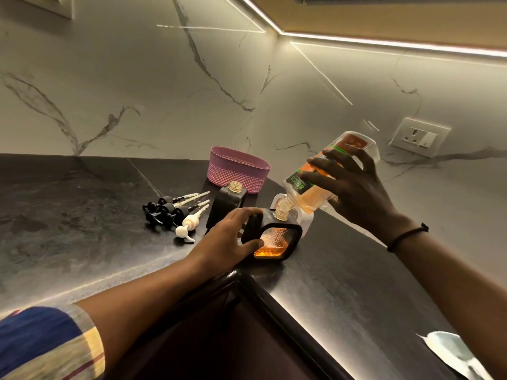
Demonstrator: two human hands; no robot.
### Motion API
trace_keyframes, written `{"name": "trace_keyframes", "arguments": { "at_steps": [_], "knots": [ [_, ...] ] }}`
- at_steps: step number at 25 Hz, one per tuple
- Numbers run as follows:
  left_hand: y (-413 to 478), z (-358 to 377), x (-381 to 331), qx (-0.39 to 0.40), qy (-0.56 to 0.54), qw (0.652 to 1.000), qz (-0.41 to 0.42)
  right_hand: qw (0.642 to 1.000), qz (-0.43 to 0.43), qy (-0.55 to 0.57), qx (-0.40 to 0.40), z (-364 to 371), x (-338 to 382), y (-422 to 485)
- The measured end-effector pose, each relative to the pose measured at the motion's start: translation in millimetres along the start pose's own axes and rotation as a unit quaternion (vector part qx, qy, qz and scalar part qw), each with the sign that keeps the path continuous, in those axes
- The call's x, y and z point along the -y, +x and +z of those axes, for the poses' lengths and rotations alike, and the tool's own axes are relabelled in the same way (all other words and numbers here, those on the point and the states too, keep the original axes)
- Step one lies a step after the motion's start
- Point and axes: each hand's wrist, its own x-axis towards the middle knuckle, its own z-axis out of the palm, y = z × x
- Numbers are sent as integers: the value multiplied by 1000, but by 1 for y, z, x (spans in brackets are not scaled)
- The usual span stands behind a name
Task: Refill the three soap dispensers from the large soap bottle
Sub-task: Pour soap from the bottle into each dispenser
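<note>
The large soap bottle [312,200] is held tilted, mouth down, just above the near corner of the dark counter [82,215]. It is gripped by the right hand [354,187], whose fingers are spread and wrapped round its body. Its mouth is set against the open neck of a black-framed dispenser [277,237], in which orange soap is seen. This dispenser is steadied by the left hand [233,237], with the thumb on its front face and the fingers curled over its left side. A second black dispenser [223,207], uncapped, stands just behind the left hand. A white dispenser [307,224] is partly hidden behind the one under the bottle. Further left, three black pumps [167,208] and one white pump [189,223] are laid side by side on the counter. A pink basket [238,168] is placed far back near the wall.
</note>
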Motion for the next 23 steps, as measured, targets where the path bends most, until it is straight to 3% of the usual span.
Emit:
{"name": "trace_keyframes", "arguments": {
  "at_steps": [19, 23],
  "knots": [
    [0, 0, 1, 3, -11, 1000, 5, 999, -45, -13, 17, -1, -4, 13],
    [0, -1, 1, 2, -9, 1000, 10, 999, 15, -2, 48, -4, 2, 4]
  ]
}}
